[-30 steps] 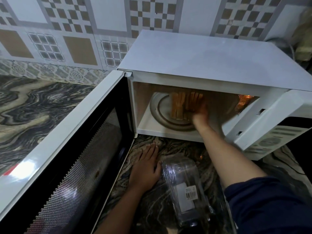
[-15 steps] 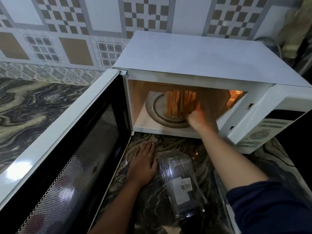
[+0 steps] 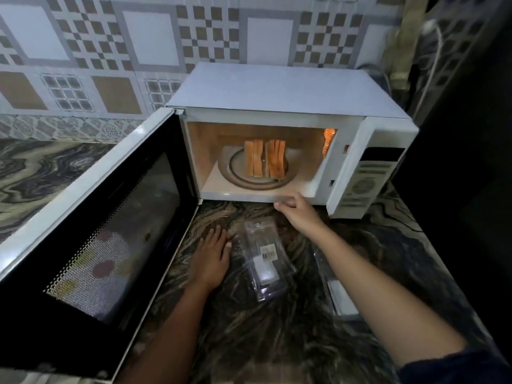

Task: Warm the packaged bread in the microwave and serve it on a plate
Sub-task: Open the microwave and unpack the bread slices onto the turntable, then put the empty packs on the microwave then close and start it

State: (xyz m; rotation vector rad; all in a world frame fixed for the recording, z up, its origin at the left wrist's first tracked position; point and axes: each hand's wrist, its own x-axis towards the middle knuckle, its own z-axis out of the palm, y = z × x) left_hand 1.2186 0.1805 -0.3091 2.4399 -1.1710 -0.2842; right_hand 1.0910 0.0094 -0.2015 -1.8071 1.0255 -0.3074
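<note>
White microwave (image 3: 277,90) on dark marbled stone table (image 3: 277,342), door (image 3: 91,225) swung wide open to left. Orange-lit bread slices (image 3: 264,162) stand upright on round glass turntable (image 3: 235,176) inside cavity. Right hand (image 3: 297,210) just outside cavity's near edge, grip loosely curled, holding nothing. Left hand (image 3: 212,256) flat on table, grip open, empty. Clear plastic bread package (image 3: 264,256) lies on table between both hands, just right of left hand.

Glossy marble counter (image 3: 277,342), clear-plastic package (image 3: 266,259)
</note>
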